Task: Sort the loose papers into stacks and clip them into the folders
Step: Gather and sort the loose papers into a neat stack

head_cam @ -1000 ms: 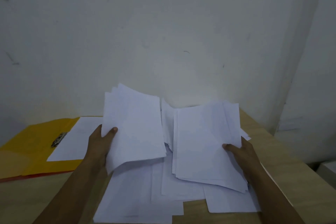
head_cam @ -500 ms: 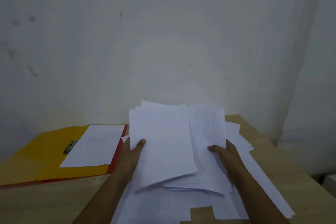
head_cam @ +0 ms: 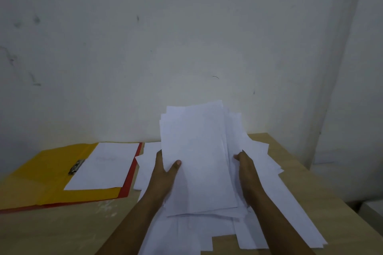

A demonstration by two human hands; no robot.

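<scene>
A scuffed pale wall (head_cam: 145, 47) backs a light wooden surface (head_cam: 62, 232) on which everything lies. Both hands hold one gathered bundle of white papers (head_cam: 196, 161) tilted up above the surface: the left hand (head_cam: 165, 174) grips its left edge with the thumb on the front sheet, and the right hand (head_cam: 244, 163) clamps the right edge, so the fingers on both sides are closed on the bundle. More loose sheets (head_cam: 275, 182) lie scattered flat beneath and to the right. To the left lies an open yellow folder (head_cam: 41, 176) on top of a red one (head_cam: 132, 174), with one sheet (head_cam: 103, 165) under its metal clip (head_cam: 76, 166). The paper looks light, limp and slippery, with uneven top edges, so it probably holds best by the long sides, squeezed firmly enough that no sheet slides out
</scene>
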